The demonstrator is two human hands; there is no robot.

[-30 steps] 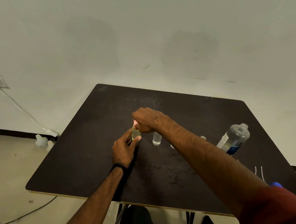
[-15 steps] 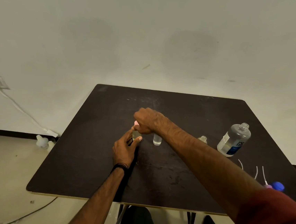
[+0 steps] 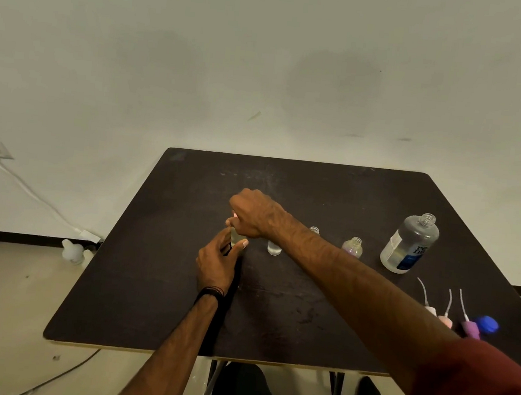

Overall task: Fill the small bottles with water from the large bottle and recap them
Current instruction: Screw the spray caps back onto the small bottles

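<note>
Four small bottles stand on the counter (image 3: 154,298) in a loose row; you're working the leftmost.

- Your left hand (image 3: 216,261) pinches the small bottle (image 3: 237,238) low on its body, thumb one side, fingers the other. Judged: bracing it upright against twist.
- Your right hand (image 3: 253,212) is clenched over its top, a pink cap (image 3: 235,215) just showing under the fingers. Judged: screwing the sprayer on.
- That bottle sits directly between your hands, left at its 7 o'clock, right on top.
- At its 3 o'clock: a clear uncapped bottle (image 3: 274,249), another partly hidden behind your forearm (image 3: 314,230), then a purplish one (image 3: 353,247), all open-necked.
- Large bottle (image 3: 409,245) further toward 3 o'clock, uncapped, well apart from both hands.
- Three spare sprayer caps (image 3: 446,320) and a blue cap (image 3: 487,324) lie at 4 o'clock, likely staged for the rest.
</note>
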